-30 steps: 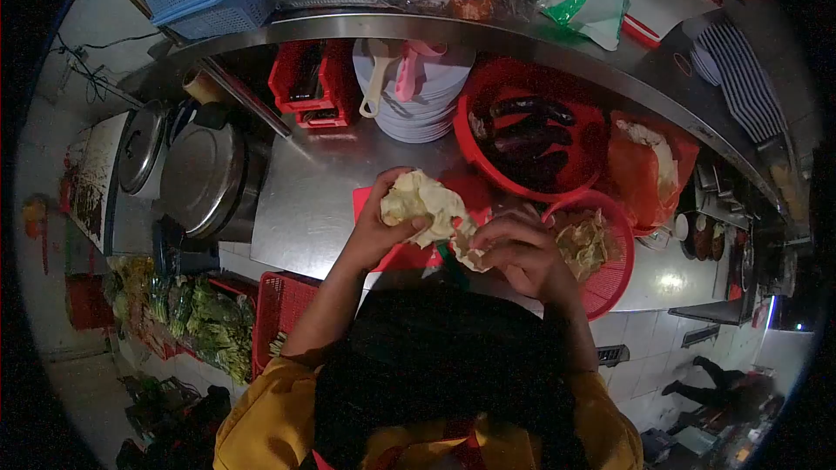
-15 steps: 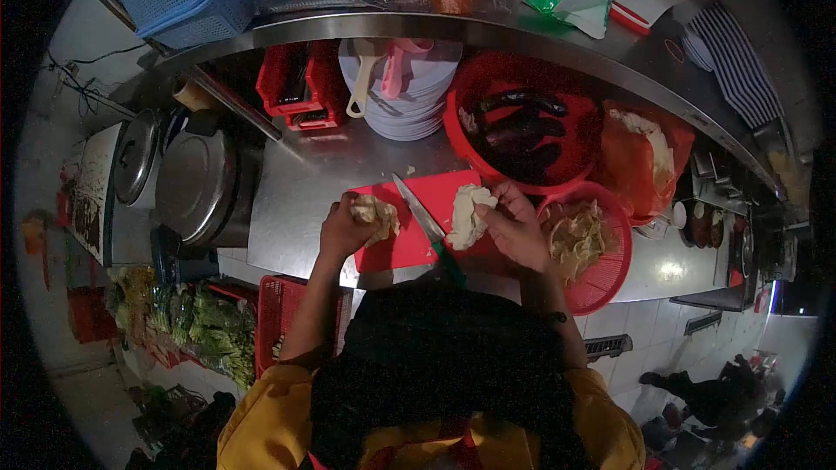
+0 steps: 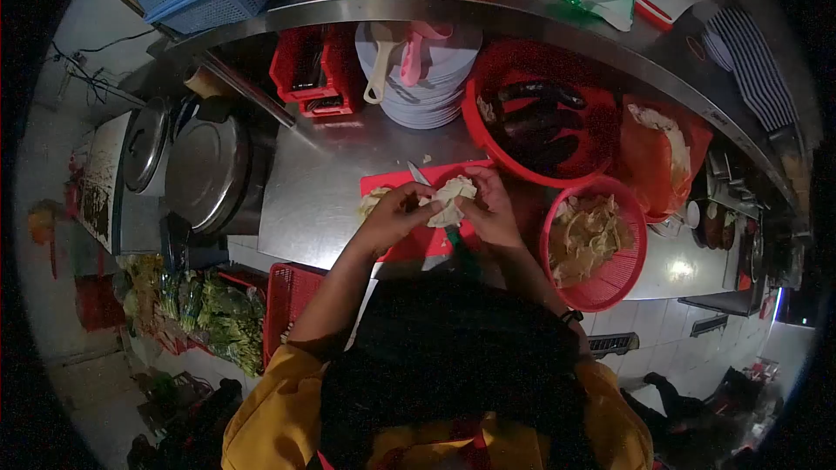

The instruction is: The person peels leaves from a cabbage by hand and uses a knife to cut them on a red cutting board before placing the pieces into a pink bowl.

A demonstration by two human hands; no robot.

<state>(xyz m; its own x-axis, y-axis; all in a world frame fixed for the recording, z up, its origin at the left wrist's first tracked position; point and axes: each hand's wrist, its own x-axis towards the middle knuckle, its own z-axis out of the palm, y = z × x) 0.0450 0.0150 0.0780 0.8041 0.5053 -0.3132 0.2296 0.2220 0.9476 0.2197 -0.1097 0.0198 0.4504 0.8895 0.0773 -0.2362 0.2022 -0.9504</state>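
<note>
In the head view, a pale cream, ruffled piece of food (image 3: pixel 451 202) is held between both my hands over a red cutting board (image 3: pixel 396 251). My left hand (image 3: pixel 399 219) pinches its left side with closed fingers. My right hand (image 3: pixel 493 213) grips the right side, thumb in front and fingers behind. Another pale ruffled piece (image 3: pixel 372 201) lies at the board's left edge, partly covered by my left hand. A knife (image 3: pixel 418 173) with a green handle rests across the board, its middle hidden behind the held piece and my hands.
A pink colander (image 3: pixel 642 248) of pale, brownish thin pieces stands right of the board. Behind it sit a red basin (image 3: pixel 477 132) with dark elongated items and an orange bag (image 3: pixel 684 170). Stacked plates (image 3: pixel 424 113) stand under a metal shelf (image 3: pixel 383 9). Large lidded pots (image 3: pixel 207 172) are left.
My left hand has left the piece at the board's left and come right to join my right hand on the other piece. My view has shifted slightly.
</note>
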